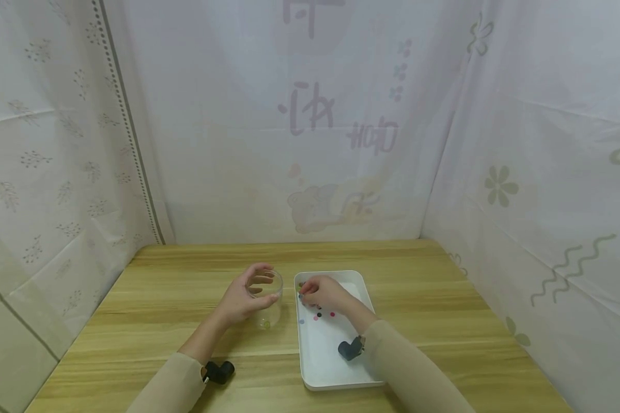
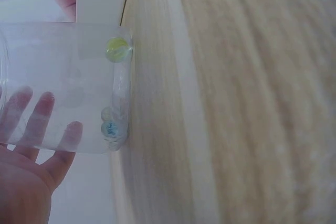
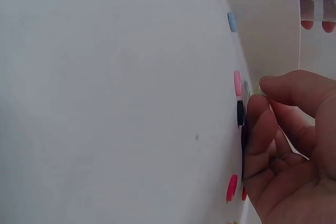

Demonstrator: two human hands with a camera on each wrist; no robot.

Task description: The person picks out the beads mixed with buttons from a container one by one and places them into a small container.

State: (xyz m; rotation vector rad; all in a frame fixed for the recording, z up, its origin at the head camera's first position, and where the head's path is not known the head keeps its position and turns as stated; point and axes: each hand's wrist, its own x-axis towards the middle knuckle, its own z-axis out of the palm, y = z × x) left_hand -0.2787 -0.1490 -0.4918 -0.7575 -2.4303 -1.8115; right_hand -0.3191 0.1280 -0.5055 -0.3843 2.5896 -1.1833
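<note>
Left hand (image 1: 241,299) cupped, right hand (image 1: 328,293) in an apparent pinch

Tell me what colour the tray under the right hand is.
The tray is white, seen best in the head view.

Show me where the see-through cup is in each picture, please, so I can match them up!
Head view: the cup stands just left of the white tray, in the left hand.
Left wrist view: the cup looks sideways, at the picture's left, with marbles inside.
Right wrist view: only part of the cup shows, in the top right corner.
Shared landmark: the white tray is in all three.
</note>
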